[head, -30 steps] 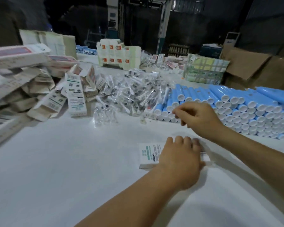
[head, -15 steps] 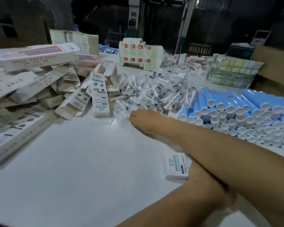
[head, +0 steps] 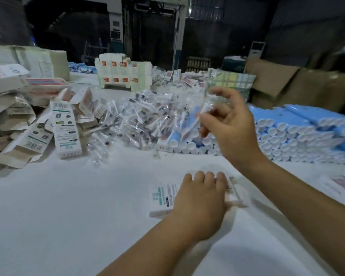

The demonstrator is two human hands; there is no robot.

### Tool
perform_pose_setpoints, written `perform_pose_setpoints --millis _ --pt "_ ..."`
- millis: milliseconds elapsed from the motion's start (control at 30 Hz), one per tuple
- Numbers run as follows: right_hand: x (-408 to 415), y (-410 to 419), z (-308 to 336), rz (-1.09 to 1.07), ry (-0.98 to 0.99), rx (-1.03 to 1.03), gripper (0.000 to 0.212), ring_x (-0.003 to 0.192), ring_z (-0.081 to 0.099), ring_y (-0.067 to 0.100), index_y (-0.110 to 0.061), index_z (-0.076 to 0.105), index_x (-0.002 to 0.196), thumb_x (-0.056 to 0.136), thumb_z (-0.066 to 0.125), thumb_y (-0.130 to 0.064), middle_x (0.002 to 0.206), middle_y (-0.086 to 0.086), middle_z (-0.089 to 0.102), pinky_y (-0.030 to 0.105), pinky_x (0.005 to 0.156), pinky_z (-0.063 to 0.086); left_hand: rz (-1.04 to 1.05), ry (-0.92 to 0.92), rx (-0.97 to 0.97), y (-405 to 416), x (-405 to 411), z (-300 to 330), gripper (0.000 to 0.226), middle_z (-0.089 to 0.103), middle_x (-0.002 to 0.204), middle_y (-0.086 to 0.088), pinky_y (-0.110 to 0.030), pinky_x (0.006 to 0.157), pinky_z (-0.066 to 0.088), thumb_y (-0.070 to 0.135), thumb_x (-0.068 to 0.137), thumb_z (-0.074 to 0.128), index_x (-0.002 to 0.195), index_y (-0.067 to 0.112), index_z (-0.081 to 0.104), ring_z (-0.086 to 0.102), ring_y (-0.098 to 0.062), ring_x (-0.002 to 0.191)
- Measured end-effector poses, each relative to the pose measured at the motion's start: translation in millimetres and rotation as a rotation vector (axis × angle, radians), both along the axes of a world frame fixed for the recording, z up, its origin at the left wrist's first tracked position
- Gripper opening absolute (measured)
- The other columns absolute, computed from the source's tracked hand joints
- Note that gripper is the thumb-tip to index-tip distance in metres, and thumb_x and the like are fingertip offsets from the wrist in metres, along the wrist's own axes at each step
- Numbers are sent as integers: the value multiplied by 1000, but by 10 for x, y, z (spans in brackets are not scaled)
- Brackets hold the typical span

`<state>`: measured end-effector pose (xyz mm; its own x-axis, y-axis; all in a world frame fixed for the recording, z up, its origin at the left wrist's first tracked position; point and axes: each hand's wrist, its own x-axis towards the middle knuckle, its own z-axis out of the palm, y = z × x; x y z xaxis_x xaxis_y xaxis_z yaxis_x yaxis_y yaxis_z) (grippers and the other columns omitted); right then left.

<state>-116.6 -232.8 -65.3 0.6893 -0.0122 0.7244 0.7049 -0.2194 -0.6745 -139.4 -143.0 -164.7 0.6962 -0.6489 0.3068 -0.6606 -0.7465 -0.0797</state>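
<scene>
At the packing table (head: 68,216), my left hand (head: 199,204) holds a small box (head: 161,200) flat on the white top. Its fingers curl over the box's far edge, and the box's open end pokes out to the right of my knuckles. My right hand (head: 233,128) is raised above the table beyond the box. Thumb and forefinger pinch a white stick (head: 195,120) in clear wrap, and the other fingers are spread loose above it. The stick is blurred and hangs tilted in the air, clear of the box. Behind it is a pile (head: 139,120) of wrapped sticks, with blue tubes (head: 299,132) stacked to the right and a heap of cartons (head: 66,124) to the left.
</scene>
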Motion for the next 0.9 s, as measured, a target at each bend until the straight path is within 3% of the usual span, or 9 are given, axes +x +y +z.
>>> perform_pose_setpoints --millis 167,300,467,533,600,667,733,833,900 --pt "-367 -967 -453 -423 179 525 27 45 54 13 -20 49 90 84 58 5 51 -1 57 25 46 48 6 -62 -16 -69 38 27 73 39 138 -10 -43 92 31 57 96 27 150 11 8 37 -31 120" --pt "-434 -1152 -766 -484 337 685 17 42 54 11 -13 52 83 87 58 2 48 -2 58 25 43 48 48 -67 5 -68 78 36 72 39 137 -7 -40 92 31 57 96 21 151 13 5 38 -28 119" --pt "-387 -955 -822 -506 402 561 10 48 61 7 -9 56 87 85 65 -6 55 -5 66 18 46 48 77 -92 -29 -79 69 55 70 43 132 -4 -38 88 32 56 95 20 151 14 11 42 -26 113" --pt "-392 -866 -849 -552 418 490 11 54 61 0 -12 58 85 83 69 -12 58 -12 67 14 53 47 84 -102 -28 -103 57 44 70 45 131 -4 -38 87 32 56 95 21 151 13 14 43 -26 112" --pt "-415 -777 -879 -562 438 463 12 65 65 2 -16 59 82 82 71 -15 65 -10 69 21 66 51 84 -121 -20 -130 39 50 71 46 129 -4 -38 85 32 56 94 19 151 12 15 44 -26 110" --pt "-448 -690 -921 -534 466 415 10 83 66 12 -22 63 78 82 72 -21 83 -5 70 31 78 51 77 -138 -24 -154 28 54 74 49 126 -5 -38 83 33 56 92 13 150 11 19 46 -26 108" --pt "-478 -625 -953 -467 490 308 13 95 62 5 -28 68 73 86 67 -28 105 -8 65 26 83 46 74 -149 -43 -173 18 68 76 50 124 -6 -37 82 35 56 90 9 150 11 21 48 -26 106" --pt "-509 -614 -922 -341 494 267 20 87 63 -8 -31 63 109 98 46 -34 102 -9 68 8 74 45 78 -154 -64 -169 36 74 76 50 125 -5 -37 83 36 56 90 9 150 10 21 48 -26 108" --pt "-538 -667 -890 -372 439 307 22 89 59 -15 -27 58 114 100 42 -31 99 -15 68 4 76 42 96 -138 -79 -141 67 89 78 49 128 -6 -37 86 36 57 89 7 150 11 18 46 -27 112"
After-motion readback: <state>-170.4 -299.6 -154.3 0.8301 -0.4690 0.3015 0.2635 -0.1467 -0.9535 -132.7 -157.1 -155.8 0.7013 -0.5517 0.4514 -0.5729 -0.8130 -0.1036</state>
